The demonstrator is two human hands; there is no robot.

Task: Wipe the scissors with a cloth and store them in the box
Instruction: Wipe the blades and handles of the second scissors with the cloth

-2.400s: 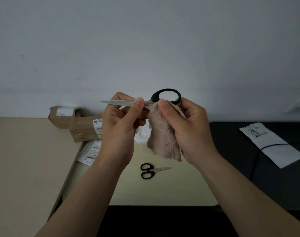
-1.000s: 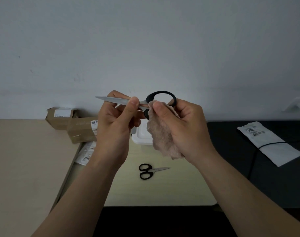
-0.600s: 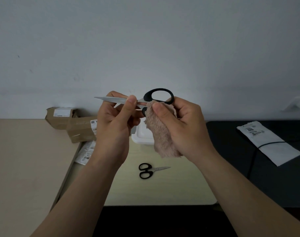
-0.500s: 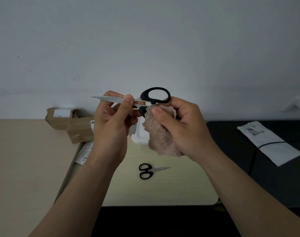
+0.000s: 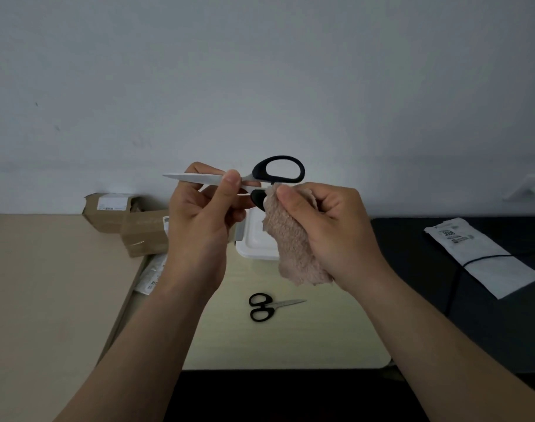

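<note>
Holding the large scissors (image 5: 248, 178) in the air, well above the bench (image 5: 290, 339), is done by the left hand (image 5: 199, 226). Its grip is clamped on the blades, which are closed together: the thumb is pressed on the near flat side and the fingers are curled behind. By this hold the point is directed to the left, away from the other hand, and the black handles are left free for cleaning. The cloth (image 5: 293, 248), pink and fluffy, is pinched in the grip of the right hand (image 5: 330, 220), between the thumb and the curled fingers. Its upper edge is laid against the lower handle loop, while the rest is allowed to hang down. It is judged that the wiping step is in progress at the handles, and that storing is not yet begun.

The box (image 5: 255, 242), white and low, is placed on the bench directly behind and below the hands, so only a short way is needed for storing. Most of it is hidden, and it cannot be told if its lid is on. The small scissors (image 5: 267, 306) are laid flat on the bench nearer to the person, apart from the box; probably they are meant for the same treatment. At the left some cardboard cartons (image 5: 138, 229) are seen.
</note>
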